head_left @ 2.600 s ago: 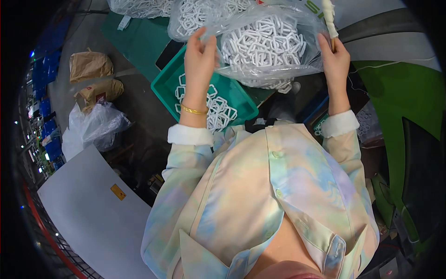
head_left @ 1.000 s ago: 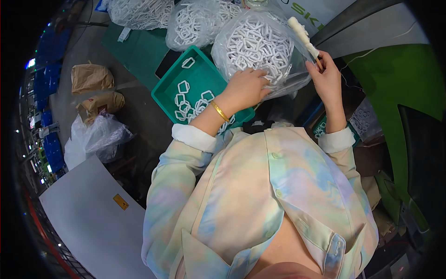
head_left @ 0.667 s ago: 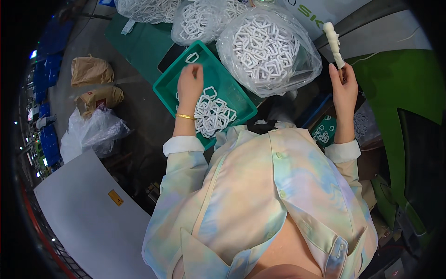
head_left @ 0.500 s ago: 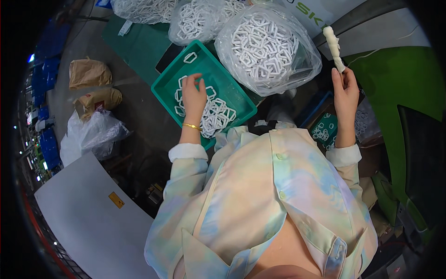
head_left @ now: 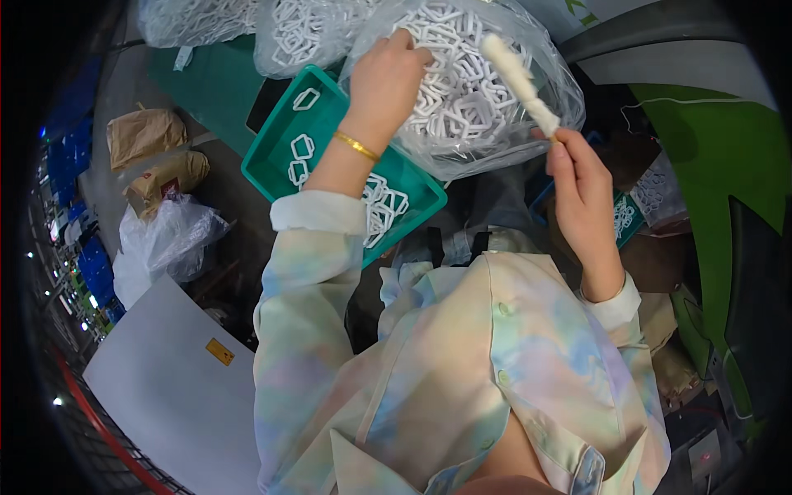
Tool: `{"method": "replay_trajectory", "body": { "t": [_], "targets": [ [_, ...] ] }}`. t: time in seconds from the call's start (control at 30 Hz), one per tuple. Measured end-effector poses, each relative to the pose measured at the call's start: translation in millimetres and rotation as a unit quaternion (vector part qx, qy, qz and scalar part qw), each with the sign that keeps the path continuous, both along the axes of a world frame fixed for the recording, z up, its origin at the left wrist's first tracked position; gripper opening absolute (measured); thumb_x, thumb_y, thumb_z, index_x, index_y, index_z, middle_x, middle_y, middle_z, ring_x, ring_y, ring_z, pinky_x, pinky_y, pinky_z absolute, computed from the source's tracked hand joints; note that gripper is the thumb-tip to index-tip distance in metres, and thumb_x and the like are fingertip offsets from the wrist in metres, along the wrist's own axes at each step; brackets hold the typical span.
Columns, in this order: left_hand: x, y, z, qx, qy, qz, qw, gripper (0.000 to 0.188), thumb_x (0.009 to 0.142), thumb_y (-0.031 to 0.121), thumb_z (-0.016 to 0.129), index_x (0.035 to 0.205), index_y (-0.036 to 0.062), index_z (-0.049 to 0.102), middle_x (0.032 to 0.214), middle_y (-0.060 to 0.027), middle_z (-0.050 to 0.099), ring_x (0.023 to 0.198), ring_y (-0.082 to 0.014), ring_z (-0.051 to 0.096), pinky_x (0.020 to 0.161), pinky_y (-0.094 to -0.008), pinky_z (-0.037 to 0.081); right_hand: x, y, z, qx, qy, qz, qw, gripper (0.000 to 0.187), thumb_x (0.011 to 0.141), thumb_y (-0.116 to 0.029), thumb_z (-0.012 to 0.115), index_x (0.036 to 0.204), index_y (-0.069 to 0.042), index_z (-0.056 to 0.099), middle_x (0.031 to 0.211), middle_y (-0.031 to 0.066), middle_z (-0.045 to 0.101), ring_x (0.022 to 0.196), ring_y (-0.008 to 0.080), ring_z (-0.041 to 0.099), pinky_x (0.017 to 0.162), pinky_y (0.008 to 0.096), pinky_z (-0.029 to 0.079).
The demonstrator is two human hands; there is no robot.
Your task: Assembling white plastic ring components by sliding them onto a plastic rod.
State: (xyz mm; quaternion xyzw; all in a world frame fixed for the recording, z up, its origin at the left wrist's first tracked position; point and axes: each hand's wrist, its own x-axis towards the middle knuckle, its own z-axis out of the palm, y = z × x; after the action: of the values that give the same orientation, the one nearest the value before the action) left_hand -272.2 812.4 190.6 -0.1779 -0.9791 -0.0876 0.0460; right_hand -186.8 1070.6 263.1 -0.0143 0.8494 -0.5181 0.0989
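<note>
My right hand is closed round the thin end of a stick with a lumpy, cream-white wrapped head. The stick slants up to the left over a clear plastic bag full of white ring-shaped frames. At the left side of that bag, my left hand rests on the frames; its fingers are bent, thumb and forefinger a little apart, and the other fingertips are hidden. Below my left wrist is a green tray, with loose white frames in it, partly covered by my forearm.
More clear bags of white frames stand at the far left. Brown paper bags and a crumpled plastic bag lie left of the tray. A pale grey panel fills the lower left. A smaller green box sits beyond my right wrist.
My left hand has gone from above the tray, up and right, to the frames in the bag. My right hand has brought the stick left and down, over the bag.
</note>
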Motion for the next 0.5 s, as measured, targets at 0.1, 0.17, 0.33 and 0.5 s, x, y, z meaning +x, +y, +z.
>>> {"method": "replay_trajectory", "body": {
  "t": [0.1, 0.17, 0.33, 0.5],
  "targets": [
    [1.4, -0.9, -5.3, 0.052, -0.017, 0.005, 0.998, 0.017, 0.08, 0.014, 0.071, 0.096, 0.0108, 0.068, 0.091, -0.0067, 0.059, 0.085, -0.0269, 0.063, 0.07, -0.0383, 0.051, -13.7, -2.1, -13.3, 0.039, -0.092, 0.021, 0.995, 0.02, 0.1, -0.014, 0.047, 0.109, -0.003, 0.061, 0.07, 0.0111, 0.06, 0.063, 0.0236, 0.06, 0.061, 0.0341, 0.046],
    [2.6, 1.3, -6.7, 0.076, -0.022, 0.011, 0.997, 0.017, 0.081, 0.014, 0.071, 0.097, 0.0102, 0.067, 0.09, -0.0066, 0.059, 0.084, -0.0272, 0.063, 0.068, -0.0381, 0.051, -19.0, -2.4, -17.2, 0.048, -0.105, 0.027, 0.993, 0.021, 0.101, -0.016, 0.045, 0.106, -0.004, 0.061, 0.066, 0.0119, 0.059, 0.063, 0.03, 0.063, 0.061, 0.0387, 0.047],
    [7.0, 5.6, 21.9, 0.247, -0.105, 0.02, 0.963, 0.012, 0.086, 0.009, 0.069, 0.097, 0.0057, 0.064, 0.085, -0.0046, 0.059, 0.072, -0.0184, 0.061, 0.064, -0.0304, 0.048, -20.0, -7.4, -21.3, 0.066, -0.063, 0.046, 0.995, 0.017, 0.1, -0.016, 0.047, 0.106, -0.005, 0.058, 0.075, 0.021, 0.061, 0.074, 0.0428, 0.062, 0.064, 0.0458, 0.046],
    [3.6, 3.1, 60.8, 0.388, -0.246, 0.015, 0.888, 0.01, 0.093, 0.011, 0.066, 0.099, 0.0039, 0.063, 0.076, 0.0053, 0.053, 0.07, -0.0018, 0.045, 0.062, -0.0179, 0.037, -34.5, -1.1, -10.7, 0.1, -0.025, 0.01, 0.995, 0.016, 0.101, -0.018, 0.049, 0.108, -0.006, 0.058, 0.075, 0.0208, 0.06, 0.069, 0.0412, 0.061, 0.059, 0.0417, 0.046]
  ]
}}
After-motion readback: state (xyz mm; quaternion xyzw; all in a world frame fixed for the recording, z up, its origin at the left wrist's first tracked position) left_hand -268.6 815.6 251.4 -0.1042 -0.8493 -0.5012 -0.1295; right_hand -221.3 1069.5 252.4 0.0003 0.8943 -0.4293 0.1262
